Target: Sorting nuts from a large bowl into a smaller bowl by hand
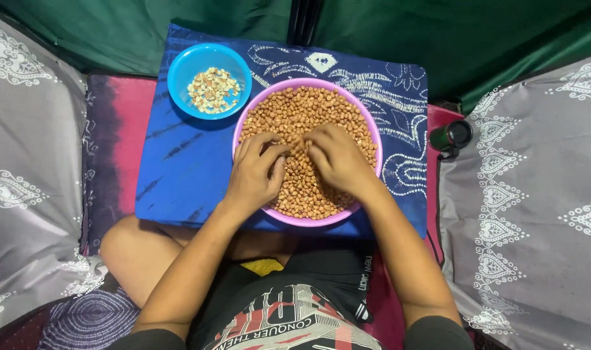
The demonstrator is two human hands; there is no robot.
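Observation:
A pink bowl [370,133] full of brown-skinned peanuts [308,110] sits on a blue patterned cloth [179,162] in front of me. Both hands rest in the peanuts. My left hand [256,175] has its fingers curled and pinched together over the nuts near the bowl's middle. My right hand [337,159] lies beside it, fingers bent down into the pile, fingertips almost touching the left hand's. Whether a single peanut is pinched between the fingers is hidden. A blue bowl [179,71] at the upper left holds pale, skinned peanut pieces [212,91].
Grey patterned cushions [23,162] flank both sides. A pink-and-black mat [114,149] lies under the blue cloth. A dark green cylindrical object [451,137] lies at the right of the cloth. Green fabric [438,39] hangs behind. My bare knee [130,249] is at lower left.

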